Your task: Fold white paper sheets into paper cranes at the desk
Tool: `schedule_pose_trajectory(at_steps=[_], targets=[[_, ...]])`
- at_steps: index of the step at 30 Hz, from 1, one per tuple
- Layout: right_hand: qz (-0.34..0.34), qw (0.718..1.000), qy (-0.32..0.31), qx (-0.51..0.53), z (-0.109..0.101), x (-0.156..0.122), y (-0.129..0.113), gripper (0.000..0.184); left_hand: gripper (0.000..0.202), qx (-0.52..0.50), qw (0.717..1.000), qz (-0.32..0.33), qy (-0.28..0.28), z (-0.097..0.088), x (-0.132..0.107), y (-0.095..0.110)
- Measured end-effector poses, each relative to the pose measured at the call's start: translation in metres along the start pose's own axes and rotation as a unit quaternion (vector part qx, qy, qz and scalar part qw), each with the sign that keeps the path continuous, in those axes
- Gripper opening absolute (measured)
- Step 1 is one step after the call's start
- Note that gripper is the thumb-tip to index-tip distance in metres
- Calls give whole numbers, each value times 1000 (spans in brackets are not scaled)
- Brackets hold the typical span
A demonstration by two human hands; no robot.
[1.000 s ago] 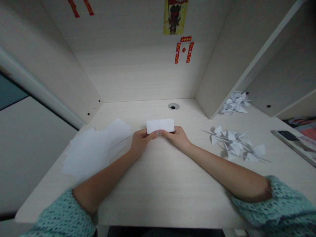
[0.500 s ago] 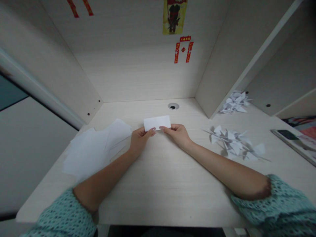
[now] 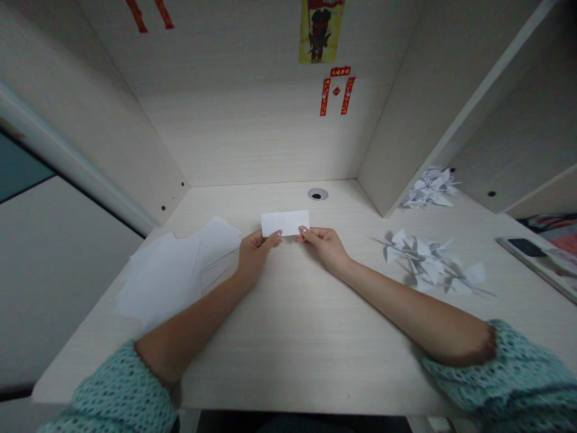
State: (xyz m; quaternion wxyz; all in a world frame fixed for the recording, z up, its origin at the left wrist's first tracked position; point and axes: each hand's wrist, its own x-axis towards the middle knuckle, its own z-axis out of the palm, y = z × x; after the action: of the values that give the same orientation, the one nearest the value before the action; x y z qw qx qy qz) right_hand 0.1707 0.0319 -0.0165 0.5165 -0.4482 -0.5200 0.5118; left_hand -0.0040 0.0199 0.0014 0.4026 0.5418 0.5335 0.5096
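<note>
Both hands are meeting in the middle of the counter (image 3: 293, 337), and they are holding one small white paper (image 3: 285, 222) between them. The left hand (image 3: 255, 255) is pinching the lower edge of this paper with thumb and forefinger, and the right hand (image 3: 325, 245) is pinching the same edge just beside it. The other fingers are curling under. The paper is showing as a narrow rectangle, wider than high, a little beyond the fingertips and in front of the cable hole (image 3: 317, 193). I cannot tell if its far edge is resting on the counter or is lifted.

Judging from its shape, this piece is looking to be at an early stage. It is flat and plain, with no points or wings, and I cannot make out any crease line on it.

At the left, touching nothing of the hands, a loose stack of flat sheets (image 3: 166, 276) is lying unfolded. At the right, well apart from the hands, a heap of folded paper figures (image 3: 428, 261) with sharp points is lying on the counter. A second heap (image 3: 428, 187) is sitting farther back, in the side compartment. So many pieces are appearing finished, and many sheets are waiting flat.
</note>
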Motion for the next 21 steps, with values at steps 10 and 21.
schedule_pose_trajectory(at_steps=[10,21], targets=[[-40,999,-14,-15,-1,-2,-1,49,36,20,1000,3,-24,-3,1,-1],[4,999,-6,-34,3,-7,-8,38,29,5,996,9,-89,-1,-3,-1]])
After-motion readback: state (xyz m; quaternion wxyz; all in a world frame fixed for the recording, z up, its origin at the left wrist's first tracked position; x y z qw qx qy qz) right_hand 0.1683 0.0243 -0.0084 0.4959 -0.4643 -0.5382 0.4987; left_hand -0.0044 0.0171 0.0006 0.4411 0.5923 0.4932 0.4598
